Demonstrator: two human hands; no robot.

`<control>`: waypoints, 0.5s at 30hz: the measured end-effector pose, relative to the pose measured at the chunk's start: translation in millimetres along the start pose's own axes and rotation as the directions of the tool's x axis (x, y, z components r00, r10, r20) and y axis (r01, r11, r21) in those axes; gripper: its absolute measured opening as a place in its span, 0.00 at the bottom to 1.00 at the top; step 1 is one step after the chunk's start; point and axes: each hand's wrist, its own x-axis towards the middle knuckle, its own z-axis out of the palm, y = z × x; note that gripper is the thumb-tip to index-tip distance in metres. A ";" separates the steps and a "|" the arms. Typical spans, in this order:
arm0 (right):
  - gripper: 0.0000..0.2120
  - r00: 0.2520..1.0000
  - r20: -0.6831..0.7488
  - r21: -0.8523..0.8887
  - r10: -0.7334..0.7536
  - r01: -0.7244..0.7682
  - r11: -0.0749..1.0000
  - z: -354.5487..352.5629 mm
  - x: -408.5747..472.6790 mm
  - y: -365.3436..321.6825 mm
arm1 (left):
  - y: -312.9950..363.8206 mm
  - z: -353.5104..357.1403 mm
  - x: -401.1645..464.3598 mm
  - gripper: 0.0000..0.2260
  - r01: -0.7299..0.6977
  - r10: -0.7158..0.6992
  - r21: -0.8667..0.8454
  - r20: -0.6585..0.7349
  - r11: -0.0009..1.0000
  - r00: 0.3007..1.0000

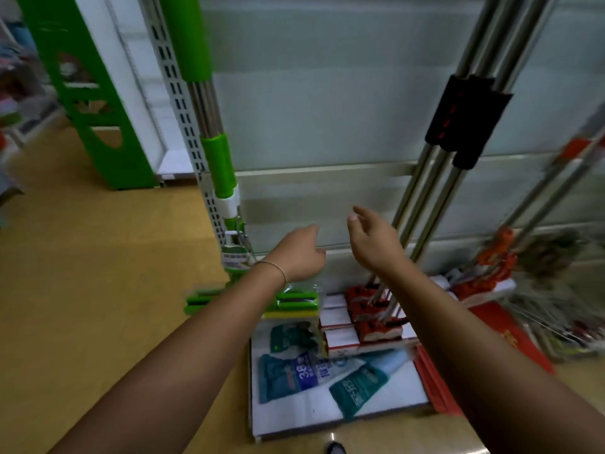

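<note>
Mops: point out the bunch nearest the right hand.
The black-grip mops, whose steel poles pass just beside the right hand; the green mop stands beyond the left hand.

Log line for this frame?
left hand: empty, near green mop | right hand: empty, near steel mop poles | phase: reaching

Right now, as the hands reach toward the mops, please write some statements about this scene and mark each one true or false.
1. The left hand and the right hand hold nothing. True.
2. A thin bracelet is on the left wrist. True.
3. The mops with green handles stand right of the hands. False: the green-handled mops stand to the left; the steel poles with black grips are on the right.
4. The right hand grips a steel pole. False: its fingers are open and hold nothing.
5. Teal packets lie on the low white shelf. True.
</note>
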 end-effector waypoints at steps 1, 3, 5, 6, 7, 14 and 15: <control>0.22 1.000 -0.018 0.000 0.005 -0.005 1.000 -10.0 -0.7 6.5 | 10.2 4.0 2.6 0.21 -0.033 0.033 -0.015 -0.003 0.999 0.999; 0.23 0.998 -0.057 0.003 0.009 -0.008 1.000 -30.7 0.7 18.6 | 32.4 11.0 8.8 0.21 -0.082 0.082 -0.045 -0.008 0.996 0.997; 0.22 0.993 -0.114 0.016 0.013 -0.012 1.000 -51.6 5.0 29.4 | 53.9 19.2 20.8 0.24 -0.114 0.114 -0.062 -0.006 0.992 0.993; 0.22 0.988 -0.154 0.026 0.007 -0.003 1.000 -61.7 7.9 35.6 | 64.4 24.3 28.5 0.27 -0.125 0.125 -0.071 -0.006 0.990 0.992; 0.21 0.978 -0.207 0.032 -0.009 0.016 0.999 -72.5 11.0 41.2 | 76.0 29.5 36.5 0.31 -0.132 0.132 -0.087 0.003 0.987 0.991; 0.29 0.941 -0.323 0.033 -0.100 0.117 0.993 -141.8 61.2 85.4 | 171.4 63.6 89.9 0.30 -0.146 0.114 -0.269 -0.131 0.952 0.985; 0.33 0.963 -0.249 0.029 -0.101 0.111 0.993 -148.5 69.3 89.2 | 182.3 69.6 97.6 0.26 -0.137 0.098 -0.258 -0.157 0.956 0.983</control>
